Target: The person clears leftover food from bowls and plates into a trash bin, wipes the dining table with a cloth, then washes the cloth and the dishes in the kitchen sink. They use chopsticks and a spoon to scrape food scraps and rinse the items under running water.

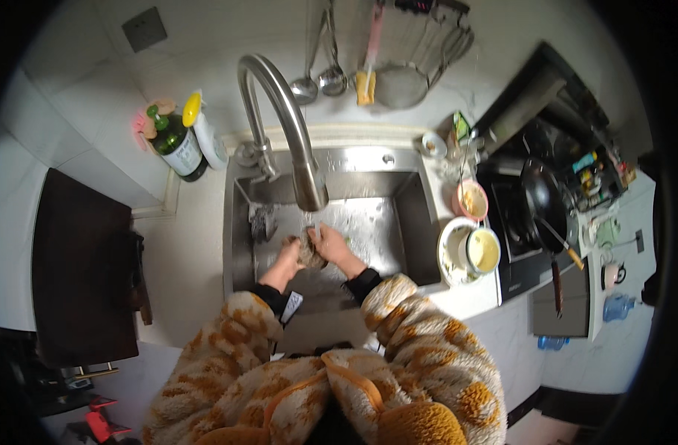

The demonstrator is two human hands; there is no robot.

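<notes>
Both of my hands are low in a stainless steel sink (pixel 416 233), under the spout of a curved metal faucet (pixel 311 186) from which water runs. Between them is a greyish-brown, rough-textured item (pixel 310 253), perhaps a scrubber or cloth; its exact kind cannot be told. My left hand (pixel 286 260) grips its left side, and my right hand (pixel 332 245) holds its upper right side. A dark, wet-looking object (pixel 261 222) lies in the sink's left corner. Small green bits show beside my right hand.
Right of the sink stand a white plate (pixel 449 245), an enamel cup with yellowish contents (pixel 483 250) and a pink bowl (pixel 471 200). Beyond is a stove with a wok (pixel 542 194). Bottles (pixel 183 150) stand at left; ladles and a strainer (pixel 397 86) hang behind.
</notes>
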